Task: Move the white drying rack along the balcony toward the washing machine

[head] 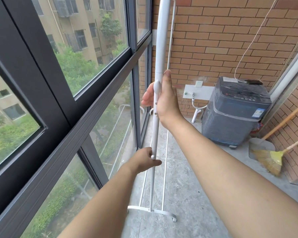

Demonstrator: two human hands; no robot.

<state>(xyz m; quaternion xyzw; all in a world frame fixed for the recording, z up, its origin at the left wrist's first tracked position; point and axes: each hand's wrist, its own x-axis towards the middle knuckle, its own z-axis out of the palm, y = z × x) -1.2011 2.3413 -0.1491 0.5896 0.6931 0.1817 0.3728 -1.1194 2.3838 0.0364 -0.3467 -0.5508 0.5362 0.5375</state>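
The white drying rack (pixel 161 40) stands upright right in front of me, close to the window wall; its near post rises from a curved foot bar on the concrete floor, and two thin rails run along the floor toward the far end. My right hand (pixel 165 98) is wrapped around the post at chest height, just below a joint. My left hand (pixel 144 158) grips the same post lower down, by a small white knob. The washing machine (pixel 234 110), dark grey under a clear plastic cover, stands in the far right corner against the brick wall.
Dark-framed windows (pixel 100 93) line the left side. A straw broom (pixel 272 158) and a grey dustpan (pixel 260 145) lean on the right brick wall. A tap (pixel 193 96) and white hose sit left of the machine, with a phone and cable on its lid.
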